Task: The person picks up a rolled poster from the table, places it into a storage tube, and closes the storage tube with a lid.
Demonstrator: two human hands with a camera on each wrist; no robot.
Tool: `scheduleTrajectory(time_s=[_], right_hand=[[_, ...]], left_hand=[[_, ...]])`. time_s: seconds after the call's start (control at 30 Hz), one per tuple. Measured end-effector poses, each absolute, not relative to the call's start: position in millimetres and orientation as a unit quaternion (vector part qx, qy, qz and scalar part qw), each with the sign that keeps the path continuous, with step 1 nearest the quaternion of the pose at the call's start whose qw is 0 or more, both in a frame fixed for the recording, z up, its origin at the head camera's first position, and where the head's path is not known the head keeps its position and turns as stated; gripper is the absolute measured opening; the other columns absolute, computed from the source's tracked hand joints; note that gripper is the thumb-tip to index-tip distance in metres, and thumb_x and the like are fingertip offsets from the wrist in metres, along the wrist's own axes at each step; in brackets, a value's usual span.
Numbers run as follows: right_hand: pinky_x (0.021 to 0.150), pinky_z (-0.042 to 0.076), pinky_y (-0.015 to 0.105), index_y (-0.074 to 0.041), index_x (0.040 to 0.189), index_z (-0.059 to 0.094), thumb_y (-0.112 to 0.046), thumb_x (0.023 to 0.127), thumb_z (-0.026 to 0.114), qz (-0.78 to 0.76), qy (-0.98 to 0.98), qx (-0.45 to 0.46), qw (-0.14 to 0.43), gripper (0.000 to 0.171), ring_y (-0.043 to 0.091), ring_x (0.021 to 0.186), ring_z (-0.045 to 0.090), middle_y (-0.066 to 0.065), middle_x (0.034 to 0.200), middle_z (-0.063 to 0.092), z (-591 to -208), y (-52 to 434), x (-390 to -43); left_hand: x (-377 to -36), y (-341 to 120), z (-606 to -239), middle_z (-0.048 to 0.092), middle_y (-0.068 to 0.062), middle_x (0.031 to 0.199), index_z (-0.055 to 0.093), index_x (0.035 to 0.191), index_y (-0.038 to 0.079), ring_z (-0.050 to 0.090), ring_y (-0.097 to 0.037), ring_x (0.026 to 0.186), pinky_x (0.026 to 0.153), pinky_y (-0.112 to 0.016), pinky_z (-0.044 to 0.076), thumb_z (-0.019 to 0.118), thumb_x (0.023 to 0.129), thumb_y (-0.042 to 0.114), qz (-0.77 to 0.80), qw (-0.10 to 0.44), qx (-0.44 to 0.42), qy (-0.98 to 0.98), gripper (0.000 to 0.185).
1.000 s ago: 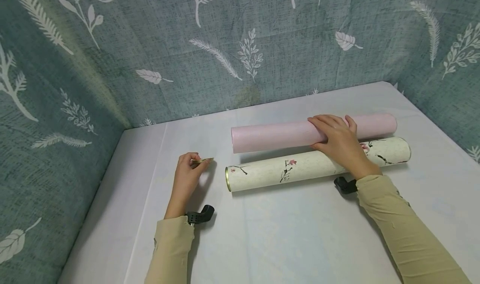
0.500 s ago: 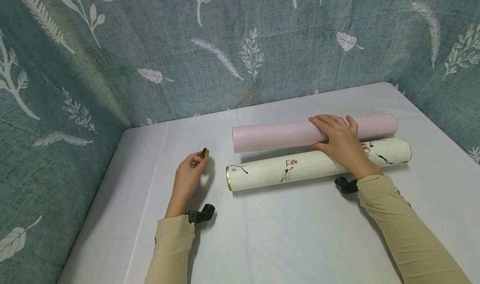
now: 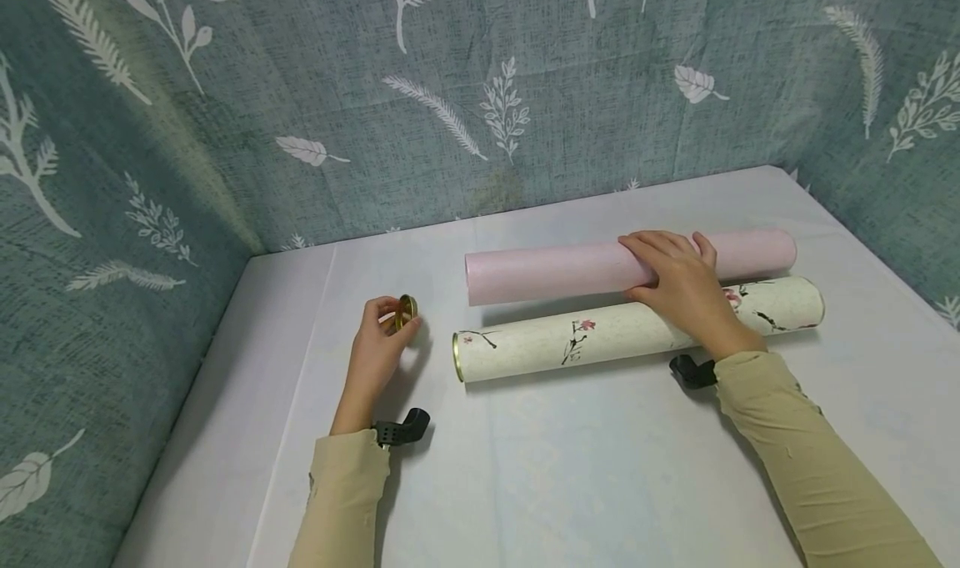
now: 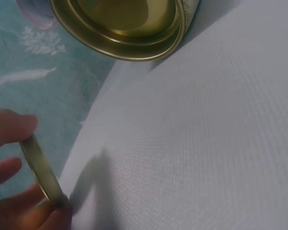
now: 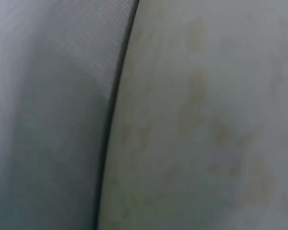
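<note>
Between the thumb and fingers of my left hand [image 3: 373, 353] is a small round gold metal lid [image 3: 407, 310], held on edge. The left wrist view shows the lid [image 4: 42, 172] nearly side-on, apart from the gold-rimmed tube end [image 4: 129, 50]. A cream cardboard tube [image 3: 525, 349] with a blossom pattern lies crosswise, its gold rim toward the left hand. Behind it lies a plain pink tube [image 3: 547, 273]. My right hand [image 3: 686, 293] reaches over the cream tube and grips the pink one, fingers on top and thumb along its near side. Only the tube's pale surface [image 5: 201, 115] fills most of the right wrist view.
A white-covered table [image 3: 585, 468] carries both tubes. Green leaf-patterned cloth [image 3: 337, 109] hangs behind and at both sides. Black wrist devices [image 3: 403, 428] sit at both sleeve cuffs, the right one close to the cream tube.
The lid has turned in my left fingers, from flat and edge-on to upright with its round face showing. My right hand and both tubes stay where they were.
</note>
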State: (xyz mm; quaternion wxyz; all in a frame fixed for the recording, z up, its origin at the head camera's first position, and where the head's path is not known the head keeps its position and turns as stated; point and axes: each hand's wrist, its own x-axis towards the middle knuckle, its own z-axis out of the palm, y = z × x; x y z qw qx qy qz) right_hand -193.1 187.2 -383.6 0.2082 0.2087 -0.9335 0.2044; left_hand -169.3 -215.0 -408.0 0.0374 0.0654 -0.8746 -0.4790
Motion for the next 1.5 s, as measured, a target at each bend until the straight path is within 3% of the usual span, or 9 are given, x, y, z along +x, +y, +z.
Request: scheduleTrajectory(time_s=[0.2, 0.43, 0.93, 1.2, 1.5], right_hand=[[0.099, 0.006, 0.056, -0.020, 0.129, 0.047, -0.024, 0.068, 0.077, 0.208, -0.931, 0.213, 0.211, 0.069, 0.026, 0.119, 0.037, 0.003, 0.128, 0.047, -382, 187, -193], [0.100, 0.005, 0.056, -0.019, 0.128, 0.048, -0.023, 0.067, 0.078, 0.212, -0.929, 0.220, 0.208, 0.068, 0.026, 0.119, 0.036, 0.003, 0.128, 0.047, -380, 187, -193], [0.100, 0.005, 0.056, -0.019, 0.127, 0.049, -0.024, 0.066, 0.078, 0.218, -0.925, 0.228, 0.214, 0.068, 0.026, 0.118, 0.036, 0.003, 0.128, 0.047, -380, 187, -194], [0.100, 0.005, 0.056, -0.020, 0.127, 0.049, -0.023, 0.065, 0.079, 0.218, -0.925, 0.226, 0.214, 0.068, 0.026, 0.118, 0.037, 0.003, 0.127, 0.047, -382, 188, -194], [0.100, 0.005, 0.055, -0.020, 0.127, 0.049, -0.023, 0.065, 0.079, 0.218, -0.926, 0.225, 0.210, 0.069, 0.026, 0.118, 0.037, 0.003, 0.127, 0.047, -384, 187, -194]], left_hand=[[-169, -214, -406, 0.035, -0.012, 0.130, 0.026, 0.138, 0.019, 0.042, -0.029, 0.118, 0.092, -0.044, 0.038, 0.067, 0.079, 0.033, -0.475, 0.050, 0.054, -0.877, 0.073], [-169, -213, -405, 0.031, -0.013, 0.131, 0.034, 0.135, 0.020, 0.041, -0.030, 0.119, 0.090, -0.044, 0.039, 0.066, 0.079, 0.035, -0.461, 0.053, 0.057, -0.884, 0.066], [-168, -205, -401, 0.038, -0.001, 0.136, 0.032, 0.135, 0.032, 0.052, -0.021, 0.107, 0.085, -0.043, 0.042, 0.061, 0.076, 0.054, -0.479, 0.036, 0.042, -0.876, 0.070], [-169, -199, -397, 0.042, -0.001, 0.131, 0.033, 0.134, 0.034, 0.057, -0.017, 0.096, 0.076, -0.035, 0.048, 0.061, 0.078, 0.050, -0.521, 0.031, 0.008, -0.853, 0.065], [-160, -187, -366, 0.043, -0.003, 0.130, 0.034, 0.135, 0.030, 0.055, -0.020, 0.100, 0.083, -0.037, 0.046, 0.062, 0.081, 0.041, -0.557, -0.015, -0.030, -0.830, 0.062]])
